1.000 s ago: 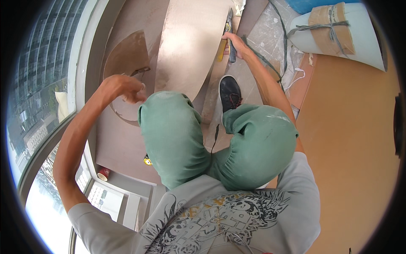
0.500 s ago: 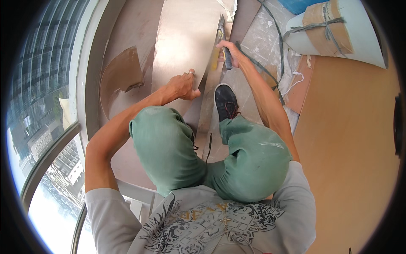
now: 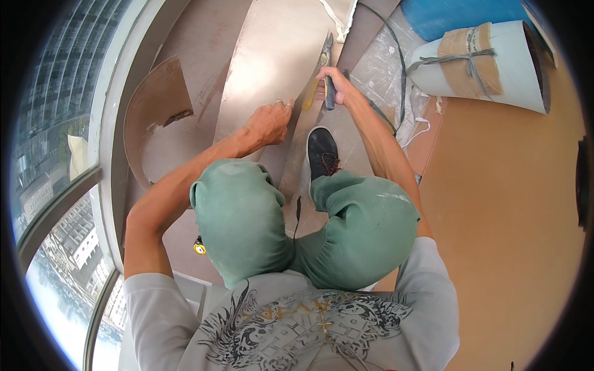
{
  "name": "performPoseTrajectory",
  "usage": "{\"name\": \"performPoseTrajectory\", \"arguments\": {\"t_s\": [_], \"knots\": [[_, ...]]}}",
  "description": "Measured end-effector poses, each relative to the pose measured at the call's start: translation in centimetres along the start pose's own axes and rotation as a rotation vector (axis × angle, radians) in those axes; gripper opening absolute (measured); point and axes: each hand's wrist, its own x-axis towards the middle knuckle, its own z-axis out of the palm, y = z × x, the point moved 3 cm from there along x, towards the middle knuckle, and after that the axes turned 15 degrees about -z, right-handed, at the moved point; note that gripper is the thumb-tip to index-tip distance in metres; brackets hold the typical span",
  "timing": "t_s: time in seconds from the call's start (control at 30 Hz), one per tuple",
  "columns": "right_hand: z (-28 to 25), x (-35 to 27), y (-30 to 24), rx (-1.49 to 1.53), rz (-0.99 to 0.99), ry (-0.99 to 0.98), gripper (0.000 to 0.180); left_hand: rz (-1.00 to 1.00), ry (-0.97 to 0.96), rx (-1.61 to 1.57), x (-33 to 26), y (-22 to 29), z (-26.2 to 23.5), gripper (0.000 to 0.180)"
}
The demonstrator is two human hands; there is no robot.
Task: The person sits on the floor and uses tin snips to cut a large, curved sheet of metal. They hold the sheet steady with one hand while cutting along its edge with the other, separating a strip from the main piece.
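Observation:
A long, pale, shiny sheet [image 3: 266,55] lies in front of me, stretching away from my knees. My left hand [image 3: 269,123] is closed at its right edge, fingers curled over the rim; the thumb is mostly hidden. Just right of that edge, my right hand [image 3: 341,86] grips a pair of snips [image 3: 327,60] with one dark handle and one yellow handle. Their blades point away from me, beside the sheet's edge, and the handles are spread. Whether the blades touch the sheet I cannot tell.
A curved brown offcut [image 3: 154,114] lies left, near the window frame [image 3: 110,148]. A tape measure [image 3: 199,246] sits by my left knee. At the right are a tied pale roll [image 3: 513,68], a blue drum-like object [image 3: 458,15], a dark cable [image 3: 402,93] and a wooden board [image 3: 495,216].
My left hand's spread thumb and finger have drawn in at the sheet's edge. The snips have come slightly nearer to me. The view has shifted, bringing the tape measure into sight.

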Motion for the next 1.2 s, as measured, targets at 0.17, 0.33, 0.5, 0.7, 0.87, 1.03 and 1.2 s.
{"name": "performPoseTrajectory", "arguments": {"t_s": [0.17, 0.33, 0.5, 0.7, 0.87, 1.03, 1.2], "knots": [[-1.6, 0.3, 0.4, -0.105, 0.007, 0.14, 0.053, 0.076, 0.007, -0.017, -0.2, -1.2, -2.2, 0.061], [0.3, -1.1, -1.2, -0.236, -0.046, 0.049, 0.044, 0.121, 0.012, -0.053, -1.1, -2.6, -2.7, 0.054], [-0.2, -1.5, -1.2, -0.344, -0.021, 0.045, 0.044, 0.049, 0.027, -0.072, -3.1, -1.8, -2.6, 0.05], [0.7, -0.4, -1.6, -0.366, -0.013, 0.093, 0.051, 0.058, 0.079, -0.064, -3.7, -1.9, -2.0, 0.046], [1.4, 0.7, -2.7, -0.297, -0.045, 0.118, 0.055, 0.08, 0.102, -0.033, -4.4, -2.4, -2.6, 0.044], [3.3, 0.5, -2.4, -0.23, -0.044, 0.101, 0.051, 0.137, 0.204, -0.062, -3.4, -3.5, 0.3, 0.028], [2.6, -0.7, -2.7, -0.212, -0.06, 0.163, 0.033, 0.149, 0.075, -0.075, -2.8, -3.7, -2.4, 0.038]]}}
